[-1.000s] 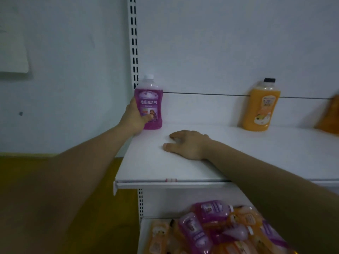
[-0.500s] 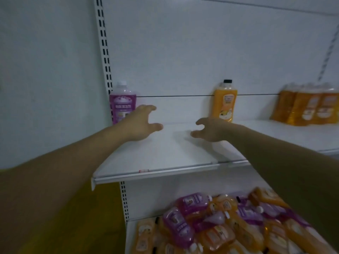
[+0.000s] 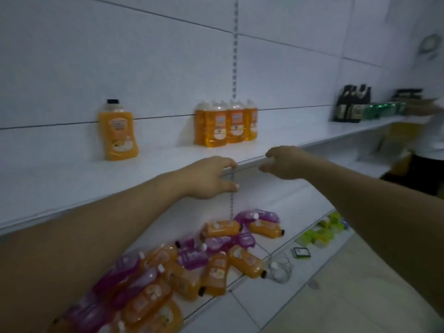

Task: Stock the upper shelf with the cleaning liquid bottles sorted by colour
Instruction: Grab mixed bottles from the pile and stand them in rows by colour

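Both hands hang in front of the upper shelf [image 3: 72, 179], at its front edge, and neither holds a bottle. The left hand [image 3: 209, 177] has its fingers loosely curled over the shelf lip with the thumb below it; the right hand [image 3: 282, 162] is likewise relaxed, fingers bent a little, thumb pointing left along the edge.

On the upper shelf, against the back wall, stands one orange bottle [image 3: 118, 132] with a black cap, upright and alone. Further right, well apart from it, a tight group of orange bottles [image 3: 225, 124] with clear tops stands near the slotted upright. Their labels are too blurred to read.

On the lower shelf [image 3: 247, 308] lies a jumbled heap [image 3: 182, 265] of orange and purple bottles — all on their sides, touching and overlapping. Beyond them, toward the right end, sit small green packs [image 3: 322, 233].

At the far right end of the upper shelf are dark bottles [image 3: 352, 103] and green packets (print unreadable).
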